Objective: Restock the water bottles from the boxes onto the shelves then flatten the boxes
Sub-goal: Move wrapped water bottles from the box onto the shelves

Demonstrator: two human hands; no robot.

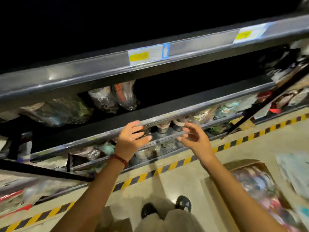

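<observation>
Before the dim shelves [150, 118], the left hand [132, 136] and right hand [194, 138] reached out, fingers spread wide, holding nothing; the box [250, 178] lay far right, where hurried grabbing risked toppling unseen bottles

Two bare arms reach forward and up from the bottom of the view. The left hand [132, 136] is turned palm down, fingers straight and slightly spread, holding nothing. A red braided bracelet [119, 159] circles the left wrist. The right hand [194, 137] sits just beside it, apart from it, fingers loosely bent and spread, thumb raised, also holding nothing. Both forearms are bare.
</observation>
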